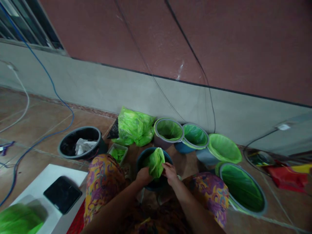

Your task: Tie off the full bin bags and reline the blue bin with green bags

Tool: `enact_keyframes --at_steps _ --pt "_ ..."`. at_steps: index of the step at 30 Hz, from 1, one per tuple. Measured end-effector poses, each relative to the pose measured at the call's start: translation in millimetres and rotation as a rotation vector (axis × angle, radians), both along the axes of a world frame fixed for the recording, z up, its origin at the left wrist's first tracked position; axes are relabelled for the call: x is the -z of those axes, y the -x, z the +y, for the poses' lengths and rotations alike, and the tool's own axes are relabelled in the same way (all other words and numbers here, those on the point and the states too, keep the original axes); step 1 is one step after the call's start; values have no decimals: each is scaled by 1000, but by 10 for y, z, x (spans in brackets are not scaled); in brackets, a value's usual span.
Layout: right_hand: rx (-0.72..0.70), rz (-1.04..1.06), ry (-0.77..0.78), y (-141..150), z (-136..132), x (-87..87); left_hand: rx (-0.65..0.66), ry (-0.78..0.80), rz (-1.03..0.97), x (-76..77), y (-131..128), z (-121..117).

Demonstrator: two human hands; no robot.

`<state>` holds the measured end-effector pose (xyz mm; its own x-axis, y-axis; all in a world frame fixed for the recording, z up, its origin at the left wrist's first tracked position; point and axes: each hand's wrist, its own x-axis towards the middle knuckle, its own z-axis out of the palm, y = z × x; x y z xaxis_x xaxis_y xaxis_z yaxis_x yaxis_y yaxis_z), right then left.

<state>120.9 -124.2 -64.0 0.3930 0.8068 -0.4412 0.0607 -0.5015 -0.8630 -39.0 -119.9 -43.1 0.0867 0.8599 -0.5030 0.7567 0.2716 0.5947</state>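
Between my knees stands a dark blue bin [140,160] on the tiled floor. Over its opening I hold a green plastic bag [156,162], bunched and partly folded. My left hand [144,176] is closed on the bag's lower left side, its fingertips partly hidden. At the bag's right edge, my right hand [170,172] pinches the plastic between thumb and fingers. Just beyond my left knee, a small white tray [124,155] contains folded green bags [118,154].
Several green-lined bins, including a near one [264,204], stand to the right. A filled green bag [135,125] leans by the wall. At left are a black tub [97,139] with white scraps, a tablet [62,194] on a white surface [52,172], and a blue cable [52,81].
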Motion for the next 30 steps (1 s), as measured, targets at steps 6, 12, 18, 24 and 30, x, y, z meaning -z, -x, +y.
enact_keyframes --at_steps 6,12,18,24,30 --pt "-57 -344 141 -485 2 -138 -157 -94 206 -280 371 436" --pt "-276 -676 290 -795 -66 -272 -348 -194 280 -469 691 716" --pt "-493 -991 259 -483 -39 -487 -294 -275 231 -434 539 580" --pt "-669 -1014 16 -124 208 -550 -196 -359 162 -436 596 582" --pt "-374 -426 116 -284 325 -310 -258 -525 217 -646 538 535"
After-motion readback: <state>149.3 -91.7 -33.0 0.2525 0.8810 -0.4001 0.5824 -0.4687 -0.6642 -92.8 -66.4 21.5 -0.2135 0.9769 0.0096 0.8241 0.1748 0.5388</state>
